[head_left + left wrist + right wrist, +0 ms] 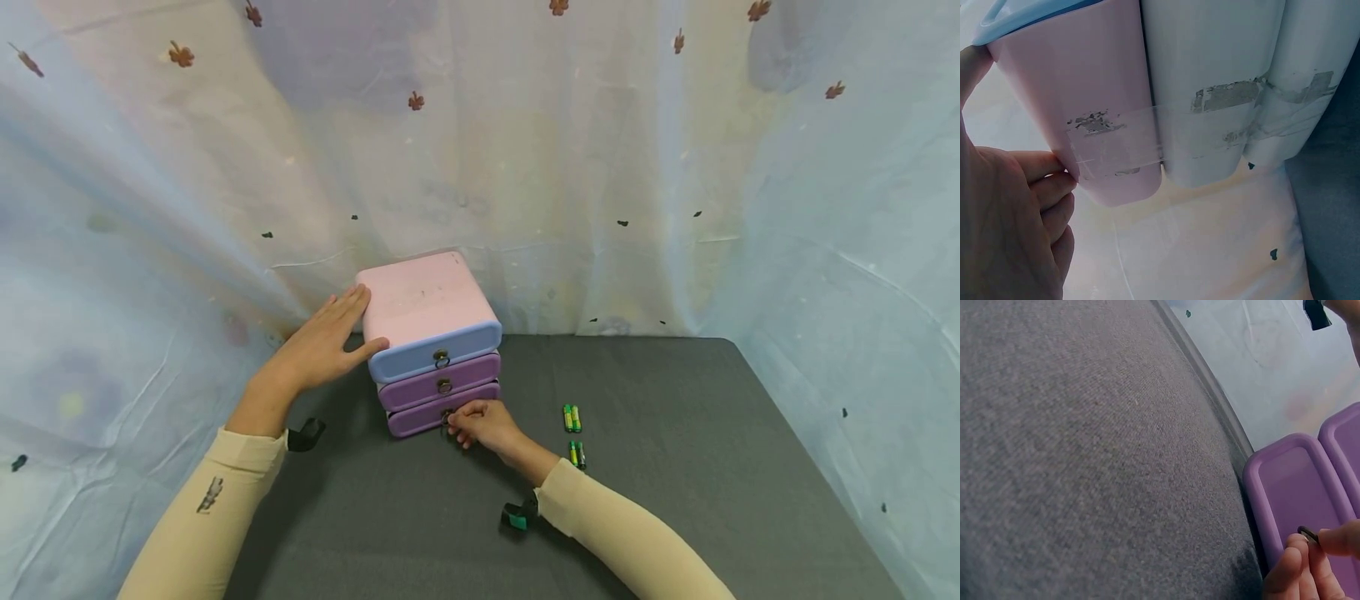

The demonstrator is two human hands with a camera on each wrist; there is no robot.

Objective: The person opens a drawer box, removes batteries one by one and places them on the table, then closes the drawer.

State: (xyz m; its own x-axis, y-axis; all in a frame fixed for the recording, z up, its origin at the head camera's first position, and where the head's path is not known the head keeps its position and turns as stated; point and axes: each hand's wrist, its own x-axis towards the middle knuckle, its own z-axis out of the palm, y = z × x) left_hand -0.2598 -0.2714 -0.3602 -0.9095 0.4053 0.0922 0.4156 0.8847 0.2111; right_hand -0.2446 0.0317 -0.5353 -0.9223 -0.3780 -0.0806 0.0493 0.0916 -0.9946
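A small chest of drawers [423, 296] has a pink top, one blue drawer front [405, 360] and two purple ones below. My left hand [318, 346] rests on its upper left side, fingers fairly straight; in the left wrist view the fingertips touch the pink casing [1104, 94]. Between thumb and fingers, my right hand [483, 427] pinches the metal ring pull [1307, 534] of the lowest purple drawer [1291, 487]. That drawer looks closed or nearly so. Fingers partly cover the ring in the head view.
Two pairs of green-and-yellow batteries [572, 418] lie on the grey table [675, 483], right of the chest. A patterned curtain [525, 167] hangs behind and along both sides. Clear tape [1116, 147] runs across the chest's side.
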